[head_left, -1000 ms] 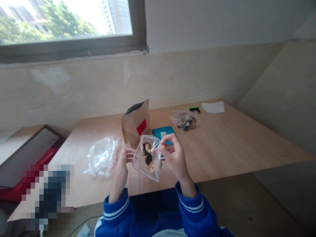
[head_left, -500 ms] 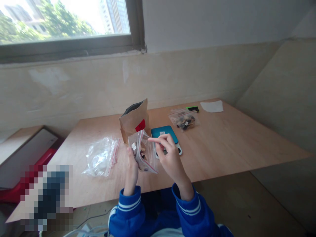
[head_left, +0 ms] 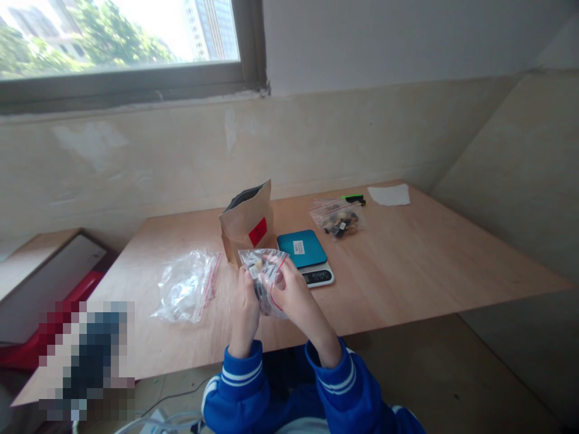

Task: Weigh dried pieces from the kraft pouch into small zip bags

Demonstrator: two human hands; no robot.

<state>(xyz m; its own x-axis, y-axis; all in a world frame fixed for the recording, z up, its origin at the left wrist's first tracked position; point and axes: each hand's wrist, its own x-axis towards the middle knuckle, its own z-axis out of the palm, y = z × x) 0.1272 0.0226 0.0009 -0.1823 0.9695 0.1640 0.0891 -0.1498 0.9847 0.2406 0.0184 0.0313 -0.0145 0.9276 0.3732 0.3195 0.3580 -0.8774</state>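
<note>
A clear zip bag [head_left: 266, 301] with a red seal line hangs over the table's front part, with dark and tan pieces and a small white label inside. My left hand [head_left: 245, 307] is closed around its left side, thumb up against the plastic. The fingers of my right hand [head_left: 294, 295] reach in through the bag's mouth from the right. They look bent together among the pieces, and what they hold is hidden by plastic. Just behind the bag stands an open brown paper pouch [head_left: 244, 232] with a red label. A kitchen scale [head_left: 303, 247] with a teal top lies behind my right hand.
Flat clear zip bags [head_left: 185, 289] lie to the left. Further back on the right are filled zip bags [head_left: 339, 223], a black and green tool [head_left: 355, 199] and white paper [head_left: 389, 194]. A blurred dark patch [head_left: 93, 352] covers the table's left corner.
My right hand has moved from beside the bag, fingers stretched, into its mouth. The bag has tilted, and more of the scale's display shows. My left hand keeps its hold.
</note>
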